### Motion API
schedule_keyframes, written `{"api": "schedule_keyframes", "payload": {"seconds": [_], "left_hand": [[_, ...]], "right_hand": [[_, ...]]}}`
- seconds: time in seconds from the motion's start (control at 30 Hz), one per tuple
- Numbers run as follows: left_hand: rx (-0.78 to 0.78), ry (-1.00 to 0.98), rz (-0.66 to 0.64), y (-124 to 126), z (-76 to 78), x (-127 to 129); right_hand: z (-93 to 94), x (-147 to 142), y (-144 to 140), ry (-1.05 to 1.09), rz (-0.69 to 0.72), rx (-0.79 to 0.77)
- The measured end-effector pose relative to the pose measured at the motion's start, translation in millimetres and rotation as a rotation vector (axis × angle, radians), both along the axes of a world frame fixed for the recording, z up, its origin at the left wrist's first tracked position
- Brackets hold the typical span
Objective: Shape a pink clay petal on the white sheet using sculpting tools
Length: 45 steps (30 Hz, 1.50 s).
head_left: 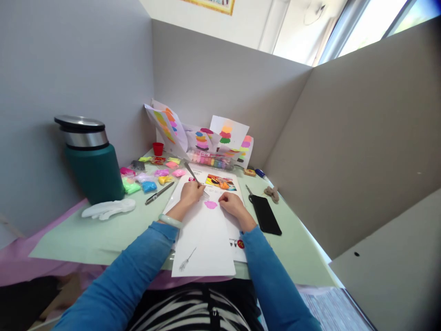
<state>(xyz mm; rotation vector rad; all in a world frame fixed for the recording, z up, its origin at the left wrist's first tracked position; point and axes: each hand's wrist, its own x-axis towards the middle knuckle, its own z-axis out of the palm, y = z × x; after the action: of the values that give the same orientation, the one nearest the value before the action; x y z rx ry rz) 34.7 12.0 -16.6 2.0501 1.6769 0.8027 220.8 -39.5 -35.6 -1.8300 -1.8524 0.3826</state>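
Observation:
My left hand (191,194) is closed around a metal fork (192,172). The fork's handle sticks up past the knuckles, and its tines point down at the white paper (203,239). A flat pink patch, which looks like soft clay (211,205), lies on that paper just below the tines. Right of the patch, my right hand (233,205) rests with its fingers curled together, and whatever they may hold is hidden. A small drawing of a broom (187,260) is near the paper's lower edge. Under the paper lies a printed sheet (220,183) with a colourful picture.
To the left stand a green bottle (94,172), white gloves (108,209), a pen (159,193) and several clay packets (149,186). A black phone-like slab (265,214) and a brown lump (272,193) lie right. Colour-swatch papers (229,133) lean against the grey partition (220,78).

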Motion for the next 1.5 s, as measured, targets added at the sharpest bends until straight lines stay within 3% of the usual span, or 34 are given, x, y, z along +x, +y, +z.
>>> {"api": "schedule_keyframes", "payload": {"seconds": [0.47,1.5], "left_hand": [[0.000,0.005,-0.121,-3.5,-2.0,2.1],[-0.002,0.022,-0.121,-3.4,-2.3,3.9]], "right_hand": [[1.2,-1.1,-1.2,0.003,-0.005,-0.002],[5.2,-3.5,-4.0,0.003,-0.013,-0.021]]}}
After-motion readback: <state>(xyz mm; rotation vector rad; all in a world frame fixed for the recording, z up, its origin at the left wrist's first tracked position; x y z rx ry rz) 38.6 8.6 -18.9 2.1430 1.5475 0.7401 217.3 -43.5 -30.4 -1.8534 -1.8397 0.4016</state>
